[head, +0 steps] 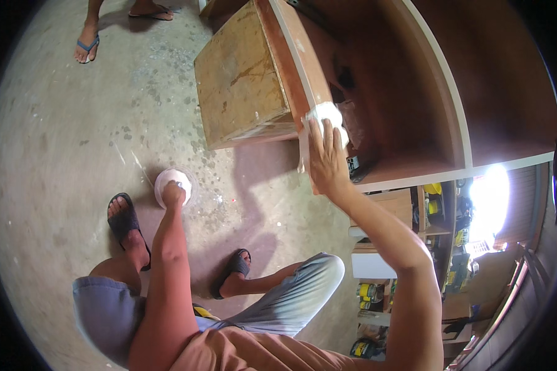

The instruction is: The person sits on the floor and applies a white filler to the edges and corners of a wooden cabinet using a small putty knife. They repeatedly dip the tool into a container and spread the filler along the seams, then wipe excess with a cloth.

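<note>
My left hand [173,195] reaches down into a round, clear-walled tub [192,175] on the floor. White material [172,175] lies in the tub. The fingers are closed around a small grey-blue object [180,184], its lower part hidden. My right hand [327,155] is stretched out, palm down, at the near end of the reddish-brown wooden front panel [306,60] of a drawer or box. Its fingers lie over a soft-looking white lump [327,112], perhaps a cloth or wad. The thumb is hidden, so a grip there cannot be made out.
A stained plywood box [239,79] juts from a wooden cabinet [408,88] with pale edges. Shelves with several cans [369,291] stand at right. Another person's sandalled foot [87,46] is at top left. My sandalled feet flank the tub on the concrete floor [60,139].
</note>
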Motion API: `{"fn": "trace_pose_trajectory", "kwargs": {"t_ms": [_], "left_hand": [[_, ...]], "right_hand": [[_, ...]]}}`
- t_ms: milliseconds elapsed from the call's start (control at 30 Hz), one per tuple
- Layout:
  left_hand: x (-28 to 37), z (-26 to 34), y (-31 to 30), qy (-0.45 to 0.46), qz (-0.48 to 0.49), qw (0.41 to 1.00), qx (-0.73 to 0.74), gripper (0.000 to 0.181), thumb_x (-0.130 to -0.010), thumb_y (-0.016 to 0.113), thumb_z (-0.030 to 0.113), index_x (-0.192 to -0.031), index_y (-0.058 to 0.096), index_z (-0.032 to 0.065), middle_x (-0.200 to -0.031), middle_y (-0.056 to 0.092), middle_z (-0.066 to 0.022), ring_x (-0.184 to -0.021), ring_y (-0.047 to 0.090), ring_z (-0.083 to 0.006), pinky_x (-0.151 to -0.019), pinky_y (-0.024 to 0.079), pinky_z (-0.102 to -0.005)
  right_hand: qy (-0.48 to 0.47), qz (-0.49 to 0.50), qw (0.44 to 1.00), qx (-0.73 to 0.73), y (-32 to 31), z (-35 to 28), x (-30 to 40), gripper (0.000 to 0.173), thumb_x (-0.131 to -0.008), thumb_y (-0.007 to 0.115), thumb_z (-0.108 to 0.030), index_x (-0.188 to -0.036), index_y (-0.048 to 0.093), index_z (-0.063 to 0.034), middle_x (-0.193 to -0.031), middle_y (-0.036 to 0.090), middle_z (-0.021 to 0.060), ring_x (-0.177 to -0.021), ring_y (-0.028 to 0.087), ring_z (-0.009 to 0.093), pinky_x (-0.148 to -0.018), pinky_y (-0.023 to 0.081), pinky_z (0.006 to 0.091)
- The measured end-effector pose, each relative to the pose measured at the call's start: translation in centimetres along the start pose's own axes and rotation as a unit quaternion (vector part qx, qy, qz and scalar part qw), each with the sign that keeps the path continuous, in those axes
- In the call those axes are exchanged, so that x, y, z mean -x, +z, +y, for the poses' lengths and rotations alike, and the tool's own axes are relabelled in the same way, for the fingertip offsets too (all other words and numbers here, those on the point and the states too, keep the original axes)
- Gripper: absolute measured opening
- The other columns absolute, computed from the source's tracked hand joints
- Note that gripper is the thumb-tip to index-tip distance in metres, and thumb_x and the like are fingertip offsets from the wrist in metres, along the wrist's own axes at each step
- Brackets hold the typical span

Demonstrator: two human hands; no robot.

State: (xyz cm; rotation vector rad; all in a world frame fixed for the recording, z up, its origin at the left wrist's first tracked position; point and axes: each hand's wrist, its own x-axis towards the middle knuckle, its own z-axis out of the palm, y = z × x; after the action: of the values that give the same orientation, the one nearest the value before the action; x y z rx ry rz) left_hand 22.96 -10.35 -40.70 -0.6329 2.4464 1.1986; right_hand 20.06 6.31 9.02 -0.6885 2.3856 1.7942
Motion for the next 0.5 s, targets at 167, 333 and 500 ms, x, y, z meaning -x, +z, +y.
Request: {"fn": "trace_pose_trajectory", "kwargs": {"t_ms": [167,333,500], "left_hand": [[-1.3,-1.2,-0.1,-0.038,-0.036,0.999,-0.008,0.032,-0.088,0.058,0.023,-0.115,0.067,0.0084,-0.117,0.068,-0.0209,-0.112,0.065,-0.0375,-0.095,0.052,-0.0464],[-0.5,-1.2,0.4,-0.001,0.01,0.999,-0.044,0.024,-0.084,0.063,0.018,-0.105,0.07,0.008,-0.106,0.072,-0.0173,-0.102,0.07,-0.034,-0.087,0.056,-0.043],[-1.3,-1.4,1.0,0.047,-0.071,0.99,-0.113,0.035,-0.083,0.061,0.016,-0.116,0.067,0.0077,-0.117,0.068,-0.0207,-0.108,0.066,-0.038,-0.093,0.053,-0.0467]], "right_hand": [[-0.04,-0.049,0.998,0.022,0.4,-1.9,7.3,0.074,-0.096,0.048,-0.034,-0.153,0.026,0.0084,-0.164,0.014,0.0208,-0.152,0.014,0.04,-0.124,0.008,0.0525],[-0.065,-0.071,0.991,0.093,0.3,-2.2,8.9,0.069,-0.097,0.044,-0.029,-0.152,0.027,0.0085,-0.164,0.014,0.0216,-0.152,0.013,0.042,-0.124,0.005,0.0529],[-0.147,-0.095,0.976,0.126,1.1,-2.5,11.0,0.067,-0.096,0.044,-0.028,-0.152,0.032,0.0065,-0.162,0.02,0.0238,-0.151,0.015,0.043,-0.123,0.005,0.0547]]}}
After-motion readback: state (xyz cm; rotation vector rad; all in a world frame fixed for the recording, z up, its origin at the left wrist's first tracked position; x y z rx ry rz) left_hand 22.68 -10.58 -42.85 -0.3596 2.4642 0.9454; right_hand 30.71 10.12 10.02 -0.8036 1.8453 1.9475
